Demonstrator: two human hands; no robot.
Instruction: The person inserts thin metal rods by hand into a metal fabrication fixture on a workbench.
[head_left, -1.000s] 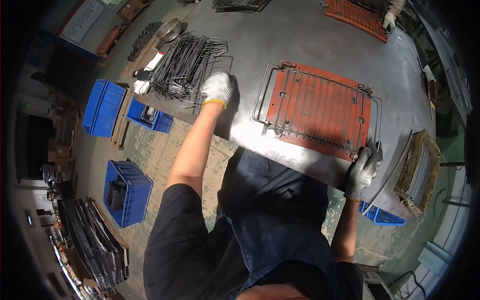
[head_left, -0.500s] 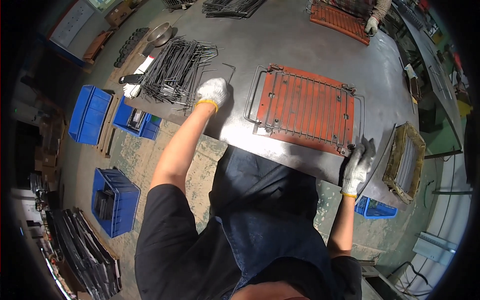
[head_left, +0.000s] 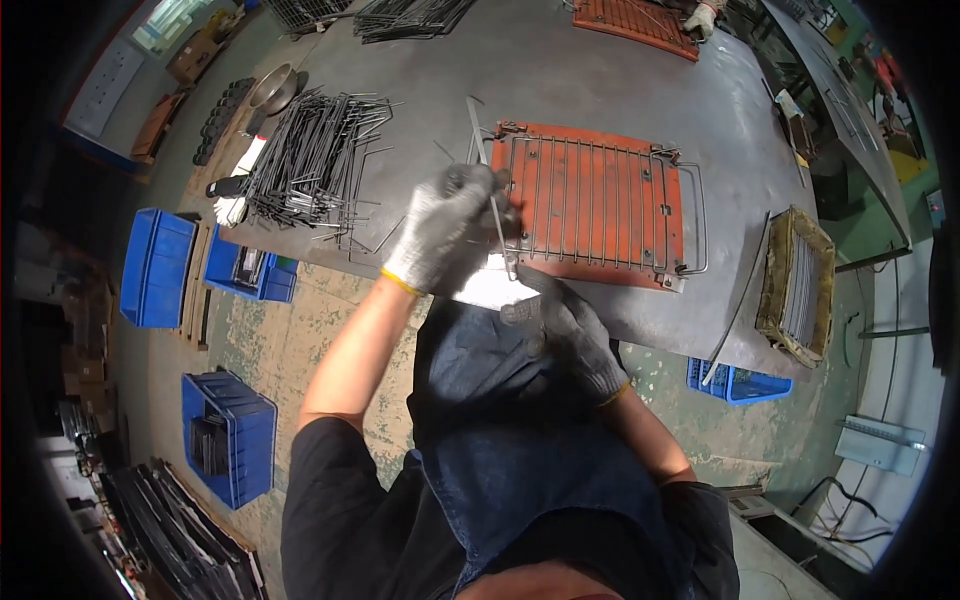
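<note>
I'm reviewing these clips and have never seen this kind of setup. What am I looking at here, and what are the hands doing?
A person wears a fisheye camera on the head, looking down, so edges bend. Both hands wear grey knit gloves. The left hand holds a thin metal rod at the left edge of a wire grid lying on an orange-red rectangular jig plate. The right hand is at the plate's near edge. Everything lies on a grey metal table, with a pile of bent dark wire rods to the left.
</note>
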